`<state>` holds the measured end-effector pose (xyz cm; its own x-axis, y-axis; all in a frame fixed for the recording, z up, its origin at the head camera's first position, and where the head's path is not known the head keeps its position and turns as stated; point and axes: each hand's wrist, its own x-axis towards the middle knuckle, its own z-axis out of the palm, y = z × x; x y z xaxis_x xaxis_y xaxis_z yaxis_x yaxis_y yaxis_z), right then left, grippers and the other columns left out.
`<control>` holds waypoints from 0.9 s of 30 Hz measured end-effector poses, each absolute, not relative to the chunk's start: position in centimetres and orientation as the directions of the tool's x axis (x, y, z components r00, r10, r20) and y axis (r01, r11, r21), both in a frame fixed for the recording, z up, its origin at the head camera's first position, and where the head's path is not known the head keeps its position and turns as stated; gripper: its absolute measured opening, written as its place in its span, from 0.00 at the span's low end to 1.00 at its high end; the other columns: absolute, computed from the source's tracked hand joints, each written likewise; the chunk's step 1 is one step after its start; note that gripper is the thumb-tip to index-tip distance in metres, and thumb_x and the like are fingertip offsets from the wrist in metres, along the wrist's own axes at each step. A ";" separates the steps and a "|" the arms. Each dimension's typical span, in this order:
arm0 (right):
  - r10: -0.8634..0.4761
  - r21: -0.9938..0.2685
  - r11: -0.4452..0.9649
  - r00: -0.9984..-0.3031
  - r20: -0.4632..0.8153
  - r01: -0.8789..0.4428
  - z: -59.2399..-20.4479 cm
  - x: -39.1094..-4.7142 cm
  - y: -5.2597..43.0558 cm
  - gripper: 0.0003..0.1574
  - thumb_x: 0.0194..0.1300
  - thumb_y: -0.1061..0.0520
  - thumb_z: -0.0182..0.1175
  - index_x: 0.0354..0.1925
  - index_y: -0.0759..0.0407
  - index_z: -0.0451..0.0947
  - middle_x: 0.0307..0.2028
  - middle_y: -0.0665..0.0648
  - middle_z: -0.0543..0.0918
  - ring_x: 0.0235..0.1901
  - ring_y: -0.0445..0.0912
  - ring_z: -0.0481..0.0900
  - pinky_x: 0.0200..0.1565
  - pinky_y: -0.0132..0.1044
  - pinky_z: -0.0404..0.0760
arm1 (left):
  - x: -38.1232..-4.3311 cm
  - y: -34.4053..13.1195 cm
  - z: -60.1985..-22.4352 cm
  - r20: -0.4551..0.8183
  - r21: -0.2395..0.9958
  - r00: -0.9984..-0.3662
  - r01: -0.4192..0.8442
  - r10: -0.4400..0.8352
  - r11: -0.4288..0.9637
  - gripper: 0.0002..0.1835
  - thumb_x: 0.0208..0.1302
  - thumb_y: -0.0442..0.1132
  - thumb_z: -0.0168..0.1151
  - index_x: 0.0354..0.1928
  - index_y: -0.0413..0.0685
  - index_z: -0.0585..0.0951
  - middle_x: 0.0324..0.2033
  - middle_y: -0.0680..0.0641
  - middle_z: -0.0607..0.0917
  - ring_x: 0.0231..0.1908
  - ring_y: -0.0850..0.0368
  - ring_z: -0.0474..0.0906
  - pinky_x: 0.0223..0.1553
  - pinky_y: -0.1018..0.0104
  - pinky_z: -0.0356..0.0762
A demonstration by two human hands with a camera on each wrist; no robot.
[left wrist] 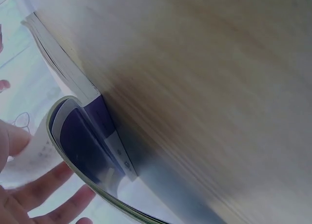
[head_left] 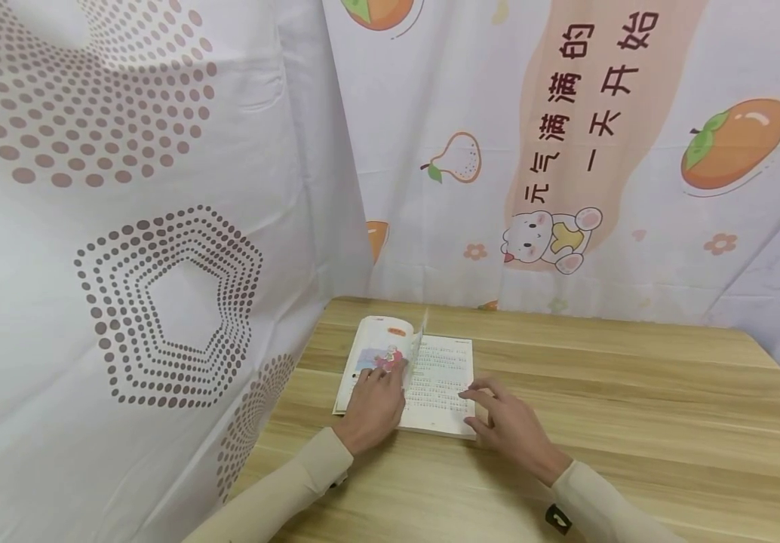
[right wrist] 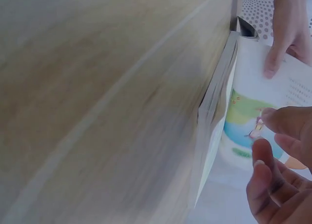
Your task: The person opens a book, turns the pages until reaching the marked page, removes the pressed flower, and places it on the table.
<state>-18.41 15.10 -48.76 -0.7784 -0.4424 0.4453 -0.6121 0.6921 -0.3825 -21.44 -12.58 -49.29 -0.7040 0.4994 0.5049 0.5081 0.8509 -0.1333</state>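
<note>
An open book (head_left: pixel 440 392) lies on the table, its left pages (head_left: pixel 366 351) bowed upward and showing a coloured picture. One thin leaf (head_left: pixel 421 339) stands up near the spine. My left hand (head_left: pixel 374 403) rests on the left pages with its fingers spread; the left wrist view shows those fingers (left wrist: pixel 73 204) lying along the curved pages. Over the outer edge of the right page is my right hand (head_left: pixel 508 426), its fingers loosely bent. Seen from the right wrist, its thumb (right wrist: pixel 287 121) and fingers stay apart with nothing between them, close over an illustrated page (right wrist: pixel 246 121).
The wood-grain table (head_left: pixel 634 407) stretches out to the right of the book. A white curtain (head_left: pixel 179 302) with brown dots hangs close along the left side. Behind the table hangs a printed cloth (head_left: pixel 431 219) with fruit and a cartoon figure.
</note>
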 end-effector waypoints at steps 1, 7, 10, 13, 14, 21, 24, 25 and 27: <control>-0.451 -0.381 0.691 -0.778 0.436 -0.614 -48.8 -18.4 15.1 0.26 0.58 0.59 0.77 0.55 0.56 0.84 0.56 0.58 0.80 0.22 0.28 0.67 0.22 0.26 0.70 | -21.5 -12.7 -49.4 0.526 -0.130 -0.692 0.509 0.494 0.851 0.27 0.66 0.34 0.58 0.66 0.33 0.72 0.30 0.46 0.88 0.34 0.50 0.83 0.41 0.54 0.78; -0.495 -0.367 0.702 -0.789 0.365 -0.610 -49.4 -18.4 15.2 0.26 0.59 0.58 0.76 0.55 0.57 0.84 0.56 0.59 0.80 0.23 0.28 0.68 0.25 0.27 0.72 | -21.6 -13.0 -49.6 0.588 -0.112 -0.660 0.505 0.467 0.856 0.36 0.65 0.28 0.60 0.74 0.37 0.63 0.51 0.37 0.81 0.40 0.45 0.81 0.37 0.56 0.77; -0.505 -0.360 0.714 -0.798 0.330 -0.601 -49.6 -18.5 15.2 0.26 0.59 0.56 0.76 0.55 0.57 0.84 0.55 0.58 0.80 0.24 0.28 0.69 0.28 0.29 0.74 | -21.7 -13.0 -49.4 0.591 -0.115 -0.661 0.499 0.463 0.859 0.42 0.60 0.25 0.68 0.76 0.41 0.62 0.64 0.31 0.72 0.53 0.39 0.78 0.46 0.52 0.79; -0.508 -0.345 0.728 -0.804 0.310 -0.593 -49.8 -18.5 15.2 0.24 0.59 0.55 0.76 0.54 0.57 0.85 0.55 0.57 0.81 0.25 0.28 0.70 0.31 0.31 0.77 | -21.9 -13.1 -49.3 0.588 -0.136 -0.664 0.482 0.462 0.866 0.42 0.55 0.26 0.74 0.73 0.47 0.69 0.69 0.30 0.66 0.63 0.35 0.70 0.58 0.46 0.75; -0.508 -0.336 0.733 -0.804 0.308 -0.591 -49.8 -18.5 15.2 0.23 0.59 0.54 0.76 0.53 0.57 0.85 0.54 0.56 0.81 0.26 0.29 0.71 0.32 0.32 0.78 | -21.9 -13.1 -49.3 0.583 -0.147 -0.668 0.474 0.463 0.868 0.40 0.54 0.27 0.75 0.70 0.49 0.72 0.69 0.31 0.66 0.65 0.34 0.67 0.60 0.45 0.72; -0.578 -0.224 0.708 -0.732 0.361 -0.669 -50.1 -18.5 15.3 0.08 0.60 0.56 0.75 0.38 0.56 0.90 0.46 0.53 0.85 0.37 0.42 0.84 0.37 0.38 0.85 | -21.7 -13.3 -49.2 0.523 -0.190 -0.697 0.467 0.491 0.864 0.17 0.57 0.30 0.74 0.48 0.54 0.87 0.63 0.42 0.79 0.68 0.40 0.66 0.60 0.45 0.70; -0.623 -0.170 0.674 -0.677 0.392 -0.719 -50.2 -18.5 15.3 0.04 0.61 0.58 0.74 0.35 0.57 0.90 0.41 0.52 0.87 0.38 0.44 0.86 0.38 0.37 0.86 | -21.6 -13.4 -49.3 0.502 -0.177 -0.697 0.497 0.512 0.850 0.15 0.58 0.29 0.72 0.45 0.52 0.88 0.58 0.45 0.83 0.63 0.44 0.72 0.57 0.49 0.75; -0.634 -0.158 0.664 -0.663 0.399 -0.730 -50.2 -18.5 15.3 0.03 0.61 0.59 0.73 0.35 0.57 0.90 0.39 0.51 0.86 0.37 0.44 0.86 0.38 0.36 0.86 | -21.5 -13.4 -49.3 0.502 -0.173 -0.691 0.508 0.520 0.844 0.14 0.58 0.29 0.71 0.44 0.52 0.88 0.56 0.46 0.84 0.62 0.45 0.74 0.56 0.51 0.76; -0.647 -0.143 0.648 -0.639 0.415 -0.749 -50.1 -18.5 15.2 0.03 0.62 0.60 0.73 0.35 0.59 0.89 0.38 0.51 0.86 0.36 0.43 0.86 0.38 0.35 0.86 | -21.5 -13.4 -49.3 0.502 -0.166 -0.679 0.532 0.536 0.830 0.13 0.57 0.27 0.70 0.42 0.51 0.89 0.52 0.47 0.86 0.59 0.47 0.77 0.53 0.54 0.79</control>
<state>-18.53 15.23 -50.09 -0.6390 -0.6473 0.4154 -0.7486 0.6475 -0.1426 -21.54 -13.44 -49.31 -0.6791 0.5355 0.5020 0.5321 0.8303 -0.1658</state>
